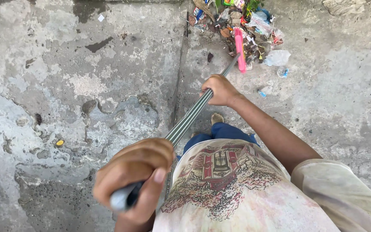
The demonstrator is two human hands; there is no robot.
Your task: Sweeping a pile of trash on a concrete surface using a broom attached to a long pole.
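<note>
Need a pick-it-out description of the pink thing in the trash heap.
Start at the litter pile on the concrete floor, at the top of the view. Follow the striped pole that both hands grip, up to its far end. There sits a bright pink bar, the only solid pink, straight-edged piece among crumpled wrappers.

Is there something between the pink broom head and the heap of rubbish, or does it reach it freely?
Nothing visible stands between them. The pink broom head already lies against the rubbish heap. Both the left hand and right hand grip the striped handle.
</note>
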